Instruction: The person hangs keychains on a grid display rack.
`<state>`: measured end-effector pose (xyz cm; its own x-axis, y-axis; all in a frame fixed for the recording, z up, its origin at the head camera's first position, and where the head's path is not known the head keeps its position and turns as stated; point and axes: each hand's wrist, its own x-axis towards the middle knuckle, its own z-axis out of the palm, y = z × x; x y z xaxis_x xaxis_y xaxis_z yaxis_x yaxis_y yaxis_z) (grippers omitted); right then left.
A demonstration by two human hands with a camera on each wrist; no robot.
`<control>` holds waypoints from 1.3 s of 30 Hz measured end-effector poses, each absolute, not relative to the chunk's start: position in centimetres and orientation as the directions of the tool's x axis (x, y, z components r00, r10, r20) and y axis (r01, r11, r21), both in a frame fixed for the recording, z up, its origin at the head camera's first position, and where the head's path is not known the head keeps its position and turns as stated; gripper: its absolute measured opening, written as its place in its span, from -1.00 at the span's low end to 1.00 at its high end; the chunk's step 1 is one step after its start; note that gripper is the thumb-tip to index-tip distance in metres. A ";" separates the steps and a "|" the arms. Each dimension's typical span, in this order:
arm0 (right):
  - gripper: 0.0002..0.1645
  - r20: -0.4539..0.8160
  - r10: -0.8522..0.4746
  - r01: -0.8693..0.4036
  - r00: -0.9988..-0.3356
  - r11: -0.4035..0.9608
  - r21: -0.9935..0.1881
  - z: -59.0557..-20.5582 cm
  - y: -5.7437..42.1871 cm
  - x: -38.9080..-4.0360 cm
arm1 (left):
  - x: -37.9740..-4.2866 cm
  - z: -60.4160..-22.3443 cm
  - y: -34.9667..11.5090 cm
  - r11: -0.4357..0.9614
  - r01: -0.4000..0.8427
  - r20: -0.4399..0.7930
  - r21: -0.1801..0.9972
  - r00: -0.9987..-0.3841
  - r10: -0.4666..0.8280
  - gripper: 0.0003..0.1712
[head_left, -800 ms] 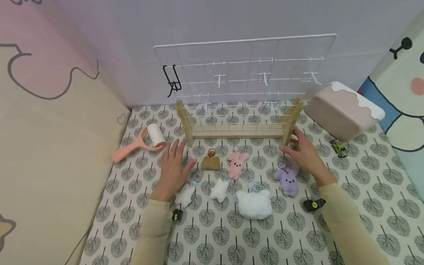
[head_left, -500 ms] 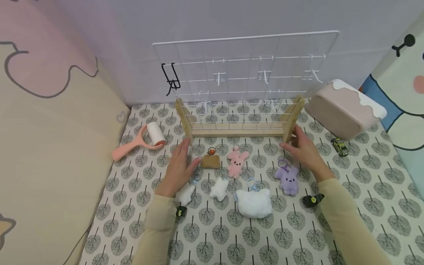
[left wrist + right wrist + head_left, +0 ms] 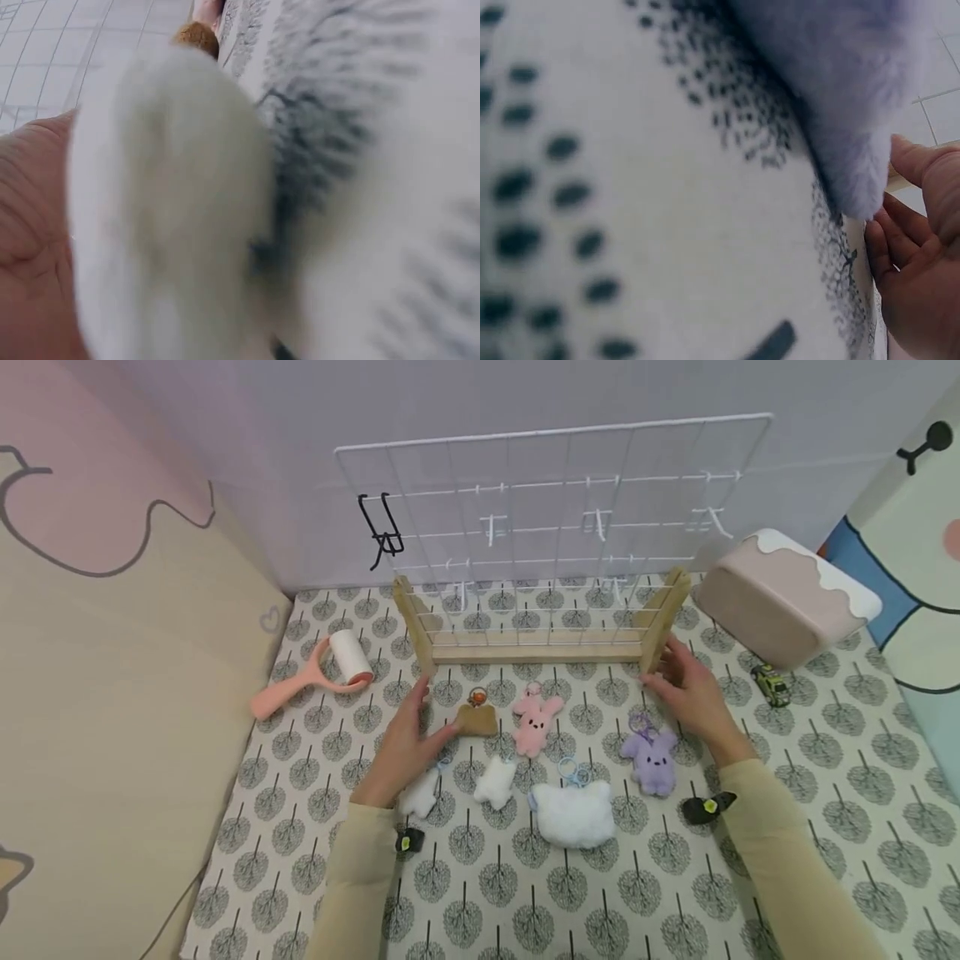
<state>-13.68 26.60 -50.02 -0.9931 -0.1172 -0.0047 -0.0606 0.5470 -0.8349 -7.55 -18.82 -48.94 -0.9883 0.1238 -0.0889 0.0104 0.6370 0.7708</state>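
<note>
A white wire grid rack [image 3: 525, 531] stands at the back on a wooden base with two slanted feet. My right hand [image 3: 693, 697] holds its right wooden foot [image 3: 663, 618], thumb toward the front and fingers curled behind. At the left foot [image 3: 412, 622], my left hand [image 3: 405, 747] reaches up with extended fingers near the foot's front end; contact is unclear. Its thumb lies close to a brown plush keychain [image 3: 476, 720]. Under the left wrist is a white star plush [image 3: 420, 795], large and blurred in the left wrist view. A purple bunny plush [image 3: 654, 764] lies beside the right wrist.
White hooks [image 3: 598, 523] and a black hook [image 3: 384, 535] hang on the grid. A pink bunny [image 3: 532, 725], another white star [image 3: 495, 782] and a white plush [image 3: 573, 814] lie between the arms. A lint roller [image 3: 300, 681], toy car [image 3: 771, 685] and pink box [image 3: 780, 597] flank the rack.
My left hand has moved right and forward, from beside the lint roller to the rack's left foot. My right hand has stayed at the right foot. The view has shifted slightly.
</note>
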 end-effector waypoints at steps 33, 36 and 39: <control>-0.17 0.134 0.008 -0.110 -0.991 0.526 -0.843 -52.0 26.2 -13.8 | -1.2 -51.4 -16.2 0.691 -0.068 0.098 0.720 -0.975 -0.197 -0.61; -0.17 0.140 0.006 -0.116 -0.990 0.524 -0.844 -52.0 26.1 -13.8 | -1.1 -51.4 -16.1 0.690 -0.077 0.100 0.720 -0.972 -0.212 -0.66; -0.17 0.141 0.001 -0.120 -0.990 0.514 -0.849 -52.0 26.0 -13.8 | -1.0 -51.4 -16.0 0.694 -0.078 0.111 0.716 -0.968 -0.223 -0.69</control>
<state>-13.83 25.96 -51.97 -0.9900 0.0010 0.1410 -0.1205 0.5139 -0.8494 -1.04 -16.01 -51.42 -0.9685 -0.2230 0.1109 -0.0779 0.6940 0.7157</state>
